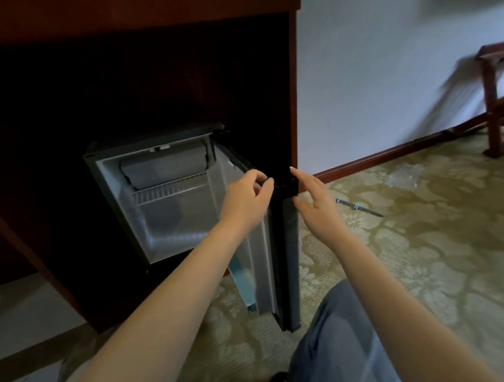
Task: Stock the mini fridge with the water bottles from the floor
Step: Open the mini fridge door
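Observation:
The mini fridge (165,199) sits in a dark wooden cabinet, its inside white and bare with one wire shelf. Its black door (284,249) stands swung open toward me, edge on. My left hand (246,203) grips the door's top corner from the inner side. On the outer side, my right hand (313,203) has its fingers spread, the fingertips touching the top of the door. Clear plastic, which looks like the water bottles (403,176), lies on the carpet far right by the wall; it is too blurred to tell more.
The dark wooden cabinet (293,94) surrounds the fridge. A thin pen-like stick (358,208) lies on the patterned carpet right of the door. A wooden luggage rack (500,99) stands at the far right against the white wall. My knees in grey trousers are at the bottom.

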A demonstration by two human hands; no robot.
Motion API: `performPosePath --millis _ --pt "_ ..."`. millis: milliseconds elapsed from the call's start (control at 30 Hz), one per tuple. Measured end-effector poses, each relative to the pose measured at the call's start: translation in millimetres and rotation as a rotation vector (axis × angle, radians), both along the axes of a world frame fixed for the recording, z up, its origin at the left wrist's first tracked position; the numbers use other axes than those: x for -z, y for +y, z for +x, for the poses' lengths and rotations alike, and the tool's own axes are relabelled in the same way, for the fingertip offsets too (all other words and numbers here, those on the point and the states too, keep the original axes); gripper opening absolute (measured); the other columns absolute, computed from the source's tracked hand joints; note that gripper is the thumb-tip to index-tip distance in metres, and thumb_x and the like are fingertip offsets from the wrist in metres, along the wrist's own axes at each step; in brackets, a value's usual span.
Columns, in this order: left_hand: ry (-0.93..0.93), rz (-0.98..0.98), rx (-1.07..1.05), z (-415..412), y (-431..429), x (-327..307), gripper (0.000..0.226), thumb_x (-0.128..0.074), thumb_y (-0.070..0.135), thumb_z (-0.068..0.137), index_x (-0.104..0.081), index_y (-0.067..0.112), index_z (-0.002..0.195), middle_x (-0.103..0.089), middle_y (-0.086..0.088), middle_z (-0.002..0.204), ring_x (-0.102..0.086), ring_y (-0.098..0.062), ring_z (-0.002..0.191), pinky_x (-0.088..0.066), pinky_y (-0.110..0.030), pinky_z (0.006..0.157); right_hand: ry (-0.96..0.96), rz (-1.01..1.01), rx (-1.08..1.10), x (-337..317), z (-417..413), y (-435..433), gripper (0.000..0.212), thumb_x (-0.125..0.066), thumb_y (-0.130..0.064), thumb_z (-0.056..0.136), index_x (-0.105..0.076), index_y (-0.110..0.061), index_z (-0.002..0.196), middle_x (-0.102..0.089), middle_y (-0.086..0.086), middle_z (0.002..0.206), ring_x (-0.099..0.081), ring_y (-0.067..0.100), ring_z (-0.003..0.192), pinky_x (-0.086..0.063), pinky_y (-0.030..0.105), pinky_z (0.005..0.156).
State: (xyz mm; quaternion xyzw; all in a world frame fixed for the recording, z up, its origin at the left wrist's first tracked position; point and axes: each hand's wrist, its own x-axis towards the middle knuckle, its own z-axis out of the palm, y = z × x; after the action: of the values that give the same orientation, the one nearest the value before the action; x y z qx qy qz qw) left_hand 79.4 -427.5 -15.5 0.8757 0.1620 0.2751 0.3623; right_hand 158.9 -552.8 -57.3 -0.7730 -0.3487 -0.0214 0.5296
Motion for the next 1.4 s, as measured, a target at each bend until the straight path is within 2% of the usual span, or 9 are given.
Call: performPosePath --millis 133,367,500,667,800,900,1067,1233,1400 --pt "0.019 -0.065 0.084 35.9 -26.7 -4.9 0.026 -0.046 0.027 0.097 -0.065 0.009 0.101 -0.055 0.005 0.073 -0.051 -0.01 0.067 -0.038 -0.025 0.064 0.167 0.094 0.041 -6.2 16.2 -21.6 0.057 -0.047 -0.006 0.097 -0.028 -0.02 0.149 -0.041 -0.006 0.142 -0.033 0.001 0.127 -0.026 0.016 0.101" --pt "0.147 -0.011 0.196 109.6 -48.0 -6.2 0.036 -0.043 0.031 0.097 -0.066 0.002 0.093 -0.052 -0.003 0.074 -0.05 -0.014 0.067 -0.038 -0.028 0.064 0.357 0.226 0.176 -7.3 74.2 -36.7 0.051 -0.046 -0.021 0.099 -0.031 -0.022 0.148 -0.044 -0.003 0.144 -0.041 0.012 0.131 -0.035 0.029 0.105" --pt "0.293 -0.08 0.206 145.2 -52.0 -6.9 0.051 -0.042 0.042 0.095 -0.05 0.012 0.135 -0.046 -0.016 0.139 -0.047 -0.029 0.125 -0.039 -0.039 0.104 0.442 0.24 0.206 -11.5 107.6 -39.3 0.049 -0.042 -0.025 0.1 -0.031 -0.024 0.148 -0.041 0.0 0.148 -0.039 0.019 0.136 -0.035 0.044 0.111" --pt "0.386 -0.134 0.235 156.2 -49.8 -9.5 0.07 -0.043 0.049 0.093 -0.018 0.019 0.151 -0.024 -0.009 0.156 -0.027 -0.026 0.142 -0.025 -0.043 0.115 0.36 0.021 0.271 -13.6 133.9 -38.6 0.057 -0.041 -0.04 0.098 -0.021 -0.03 0.15 -0.044 0.001 0.146 -0.043 0.025 0.132 -0.036 0.046 0.108" --pt "0.393 -0.126 0.219 148.2 -42.0 -7.3 0.063 -0.042 0.046 0.095 -0.03 0.013 0.147 -0.033 -0.009 0.152 -0.033 -0.025 0.139 -0.028 -0.039 0.114 0.205 -0.062 0.472 -8.0 133.6 -30.9 0.063 -0.044 -0.04 0.097 -0.02 -0.017 0.15 -0.032 0.009 0.149 -0.035 0.027 0.134 -0.034 0.043 0.108" --pt "0.341 -0.087 0.15 132.9 -29.9 -1.8 0.043 -0.044 0.04 0.096 -0.06 0.004 0.115 -0.061 -0.011 0.113 -0.055 -0.026 0.107 -0.042 -0.034 0.092 0.096 0.014 0.612 -0.5 115.9 -26.0 0.04 -0.049 -0.027 0.093 -0.044 -0.012 0.13 -0.048 0.006 0.125 -0.049 0.022 0.108 -0.043 0.033 0.087" --pt "0.277 -0.12 0.085 95.7 -13.9 13.0 0.032 -0.049 0.031 0.096 -0.064 0.003 0.105 -0.06 -0.008 0.094 -0.054 -0.022 0.089 -0.041 -0.03 0.077 0.336 -0.069 0.212 13.7 92.4 -7.5 0.005 -0.054 -0.021 0.089 -0.059 -0.021 0.089 -0.067 0.007 0.091 -0.065 0.023 0.078 -0.056 0.041 0.076" --pt "0.307 -0.207 0.08 73.9 -7.9 31.1 0.024 -0.051 0.029 0.095 -0.062 0.008 0.092 -0.062 -0.011 0.093 -0.059 -0.028 0.095 -0.044 -0.034 0.081 0.384 -0.315 -0.045 25.3 65.7 -5.2 0.02 -0.056 -0.024 0.094 -0.061 -0.01 0.107 -0.065 0.005 0.089 -0.061 0.017 0.07 -0.043 0.019 0.056" --pt "0.374 -0.225 0.171 70.9 -34.7 54.4 0.016 -0.054 0.024 0.093 -0.061 0.01 0.092 -0.06 -0.007 0.092 -0.055 -0.02 0.089 -0.042 -0.03 0.081 0.455 -0.29 0.031 62.2 61.6 -26.1 0.01 -0.057 -0.024 0.094 -0.059 -0.015 0.098 -0.066 0.004 0.087 -0.061 0.013 0.066 -0.049 0.023 0.063"
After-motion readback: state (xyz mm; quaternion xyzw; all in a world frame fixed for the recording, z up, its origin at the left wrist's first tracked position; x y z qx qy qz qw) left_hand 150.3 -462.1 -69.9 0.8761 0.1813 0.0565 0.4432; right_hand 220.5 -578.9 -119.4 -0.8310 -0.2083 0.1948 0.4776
